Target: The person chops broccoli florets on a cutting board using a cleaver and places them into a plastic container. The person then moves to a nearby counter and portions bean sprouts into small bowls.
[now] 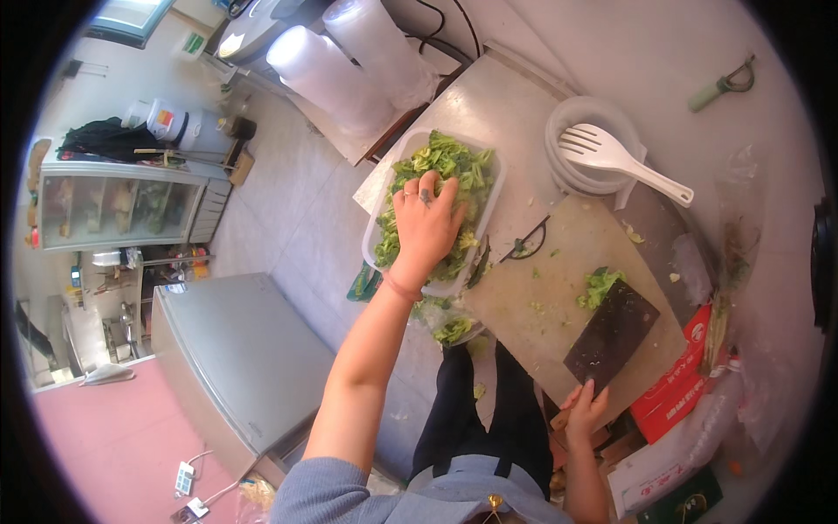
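Observation:
My left hand (425,219) rests palm down on chopped leafy greens (455,160) in a translucent plastic tub (495,190). Its fingers are spread, with some tips hidden among the leaves; no lifted piece shows. My right hand (584,409) grips the handle of a dark, broad-bladed cleaver (612,334). The blade lies over the cutting board (524,321), its far end against a small heap of greens (599,286). Small green scraps dot the board. A black-handled peeler or similar tool (529,242) lies between tub and board.
A white slotted spatula (619,157) lies across round plastic containers (556,150) beyond the board. A green-handled peeler (710,95) is farther right. Plastic bags and a red box (674,386) line the board's right side. Wrapped stacks (334,78) stand behind; a grey appliance (242,354) stands left.

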The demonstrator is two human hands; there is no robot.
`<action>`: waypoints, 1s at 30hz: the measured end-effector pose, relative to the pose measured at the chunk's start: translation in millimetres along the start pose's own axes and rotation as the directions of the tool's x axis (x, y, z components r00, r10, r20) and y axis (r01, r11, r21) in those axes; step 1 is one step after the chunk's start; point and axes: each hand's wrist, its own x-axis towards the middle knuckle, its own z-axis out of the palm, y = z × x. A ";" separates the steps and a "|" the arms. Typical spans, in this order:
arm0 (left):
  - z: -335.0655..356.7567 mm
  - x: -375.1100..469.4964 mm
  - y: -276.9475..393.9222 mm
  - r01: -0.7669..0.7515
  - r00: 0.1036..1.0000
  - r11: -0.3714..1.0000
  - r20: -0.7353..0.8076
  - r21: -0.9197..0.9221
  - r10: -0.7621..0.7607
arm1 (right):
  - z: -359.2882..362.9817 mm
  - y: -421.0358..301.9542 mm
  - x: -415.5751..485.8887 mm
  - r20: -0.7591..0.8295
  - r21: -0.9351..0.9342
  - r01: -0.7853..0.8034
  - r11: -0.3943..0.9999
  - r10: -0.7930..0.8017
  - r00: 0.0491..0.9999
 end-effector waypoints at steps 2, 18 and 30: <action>5.6 -1.3 0.6 0.018 0.999 1.000 0.038 -0.006 -0.018 | -0.6 -2.8 -3.3 -0.026 -0.026 -0.005 1.000 0.004 1.000; 16.1 -37.6 188.5 0.050 0.915 0.701 0.315 -0.711 0.254 | -88.2 -3.6 23.4 -0.265 -0.123 0.070 0.990 -0.101 0.959; -20.7 -92.2 174.6 0.554 0.809 0.275 0.586 -0.786 0.042 | -108.2 37.4 54.2 -0.242 -0.202 -0.110 0.973 0.059 0.968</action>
